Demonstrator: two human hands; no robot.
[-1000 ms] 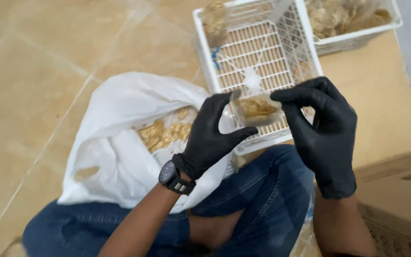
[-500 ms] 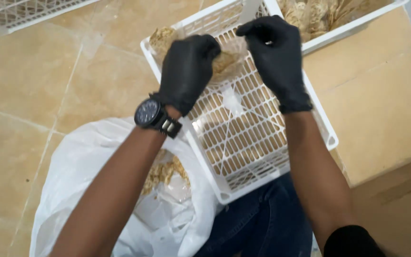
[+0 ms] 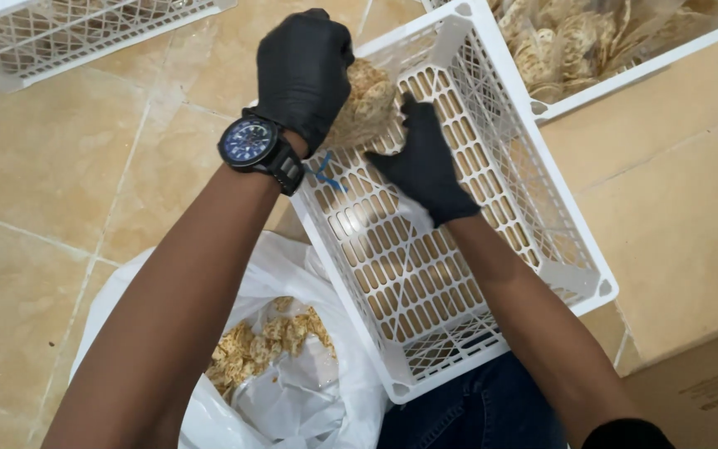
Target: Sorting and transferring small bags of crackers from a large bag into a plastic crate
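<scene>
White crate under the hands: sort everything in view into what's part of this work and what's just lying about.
In the work:
left hand
right hand
clear packet of crackers, held by both
white crate
white bag of loose crackers

Lying about:
second crate of filled packets
third crate, top left
cardboard box
wristwatch

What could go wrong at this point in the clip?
The left hand and right hand press a clear packet of crackers into the far corner of the white crate; the brittle pieces may crack. The open white bag of loose crackers beside the knee might tip and spill.
</scene>
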